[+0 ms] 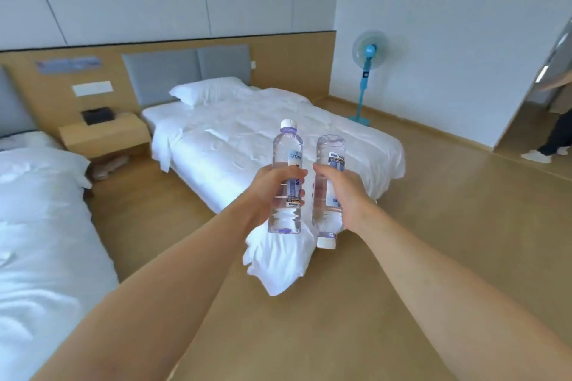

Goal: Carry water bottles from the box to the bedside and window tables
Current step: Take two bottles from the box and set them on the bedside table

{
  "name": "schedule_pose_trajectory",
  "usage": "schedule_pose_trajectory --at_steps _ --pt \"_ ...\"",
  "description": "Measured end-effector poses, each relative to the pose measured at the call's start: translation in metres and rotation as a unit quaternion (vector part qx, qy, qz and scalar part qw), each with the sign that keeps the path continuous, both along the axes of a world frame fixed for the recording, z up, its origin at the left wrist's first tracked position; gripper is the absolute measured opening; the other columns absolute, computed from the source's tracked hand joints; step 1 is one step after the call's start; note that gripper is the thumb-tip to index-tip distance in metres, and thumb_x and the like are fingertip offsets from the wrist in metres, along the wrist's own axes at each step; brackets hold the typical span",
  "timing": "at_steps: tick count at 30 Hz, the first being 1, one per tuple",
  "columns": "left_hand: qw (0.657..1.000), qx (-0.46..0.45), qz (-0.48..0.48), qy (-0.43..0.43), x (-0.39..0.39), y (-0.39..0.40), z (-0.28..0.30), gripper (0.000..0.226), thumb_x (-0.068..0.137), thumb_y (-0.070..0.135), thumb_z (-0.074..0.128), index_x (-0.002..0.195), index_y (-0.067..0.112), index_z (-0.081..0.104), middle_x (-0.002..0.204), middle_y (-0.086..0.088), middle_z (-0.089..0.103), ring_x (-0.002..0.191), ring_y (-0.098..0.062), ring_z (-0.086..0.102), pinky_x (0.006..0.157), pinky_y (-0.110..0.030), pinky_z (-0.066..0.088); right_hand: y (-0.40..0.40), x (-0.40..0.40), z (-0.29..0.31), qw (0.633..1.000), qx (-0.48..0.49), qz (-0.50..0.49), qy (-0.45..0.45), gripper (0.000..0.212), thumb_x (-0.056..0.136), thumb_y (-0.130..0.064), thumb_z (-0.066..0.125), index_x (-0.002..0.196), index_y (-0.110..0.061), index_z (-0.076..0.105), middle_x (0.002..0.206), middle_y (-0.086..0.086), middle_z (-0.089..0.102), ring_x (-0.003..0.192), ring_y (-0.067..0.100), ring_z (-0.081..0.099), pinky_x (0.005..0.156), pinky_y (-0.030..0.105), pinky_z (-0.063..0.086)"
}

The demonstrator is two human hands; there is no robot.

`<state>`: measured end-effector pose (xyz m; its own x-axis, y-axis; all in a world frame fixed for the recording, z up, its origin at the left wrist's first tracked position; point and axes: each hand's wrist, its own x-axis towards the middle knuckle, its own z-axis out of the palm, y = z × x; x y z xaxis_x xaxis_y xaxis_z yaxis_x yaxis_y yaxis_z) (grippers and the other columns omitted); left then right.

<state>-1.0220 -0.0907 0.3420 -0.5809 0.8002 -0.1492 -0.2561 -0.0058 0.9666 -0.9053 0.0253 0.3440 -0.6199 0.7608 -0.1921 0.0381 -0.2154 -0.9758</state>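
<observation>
1. Head view: left hand (272,192) wrapped around the middle of an upright water bottle (286,179), white cap on top, held out in front at arm's length.
2. Right hand (343,192) wrapped around a second water bottle (328,195), turned upside down with its white cap at the bottom; thumb across the label.
3. Both bottles side by side, close together but apart, both clear with pale labels, held in the air over the floor and a corner of white bedding.
4. Beyond the hands, a bed (278,133) with rumpled white sheets, a pillow (205,90) at its head and a grey padded headboard (185,71).
5. At the left edge, part of another bed (40,226), also in white.
6. Between the two beds, a wooden bedside worktop (105,133) fixed to the wall panel, carrying a dark box (97,115).
7. Near the far wall on the right, a blue standing fan (368,71) on the wooden floor.
8. At the far right edge, legs of another person (554,139) in a doorway, blurred.
</observation>
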Motion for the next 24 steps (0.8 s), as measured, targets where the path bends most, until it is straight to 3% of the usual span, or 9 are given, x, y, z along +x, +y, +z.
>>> schedule_pose_trajectory --at_steps 3,8,13,17,21,24 --pt "0.998 -0.003 0.07 -0.003 -0.066 -0.03 -0.007 0.024 0.072 0.015 0.081 0.092 0.008 0.069 0.079 -0.009 0.069 0.065 -0.025 0.068 0.071 -0.044 0.062 -0.017 -0.081 -0.003 0.998 -0.005 0.065 0.005 0.032 0.085 -0.025 0.077 0.107 -0.003 0.071 0.092 0.023 0.075 0.074 0.034 0.072 0.073 0.044 0.061" --pt "0.987 -0.015 0.162 0.003 -0.183 -0.059 -0.017 0.033 0.068 0.018 0.082 0.097 0.007 0.07 0.081 -0.009 0.071 0.068 -0.025 0.07 0.069 -0.042 0.063 -0.031 -0.221 -0.016 0.989 0.0 0.147 -0.001 0.024 0.084 -0.026 0.078 0.097 -0.009 0.069 0.078 0.014 0.068 0.061 0.028 0.066 0.062 0.034 0.057" --pt "0.969 -0.033 0.243 0.012 -0.31 -0.068 -0.021 0.032 0.081 0.018 0.079 0.107 0.004 0.067 0.086 -0.012 0.072 0.066 -0.024 0.072 0.057 -0.032 0.06 -0.022 -0.371 -0.028 0.976 0.005 0.216 -0.017 0.034 0.082 -0.031 0.079 0.105 -0.008 0.069 0.087 0.016 0.069 0.074 0.031 0.067 0.078 0.045 0.06" --pt "0.957 -0.044 0.287 0.016 -0.405 -0.073 -0.016 0.039 0.082 0.022 0.078 0.115 0.005 0.065 0.088 -0.013 0.072 0.068 -0.023 0.073 0.058 -0.031 0.059 -0.015 -0.482 -0.022 0.965 0.0 0.261 -0.026 0.032 0.081 -0.033 0.08 0.1 -0.01 0.068 0.084 0.015 0.069 0.072 0.03 0.066 0.081 0.048 0.06" --pt "0.945 -0.066 0.321 0.007 -0.485 -0.077 -0.013 0.038 0.084 0.026 0.077 0.116 0.01 0.063 0.079 -0.008 0.075 0.068 -0.022 0.074 0.058 -0.03 0.059 -0.018 -0.575 -0.018 0.952 -0.003 0.303 -0.037 0.031 0.081 -0.036 0.08 0.097 -0.012 0.069 0.077 0.011 0.07 0.061 0.023 0.068 0.061 0.032 0.058" --pt "0.936 -0.072 0.345 -0.002 -0.542 -0.078 -0.015 0.043 0.085 0.026 0.076 0.121 0.008 0.061 0.081 -0.008 0.075 0.068 -0.02 0.074 0.055 -0.028 0.058 -0.021 -0.635 -0.023 0.943 -0.012 0.33 -0.043 0.034 0.081 -0.037 0.079 0.101 -0.011 0.069 0.082 0.013 0.071 0.065 0.025 0.069 0.062 0.032 0.057"
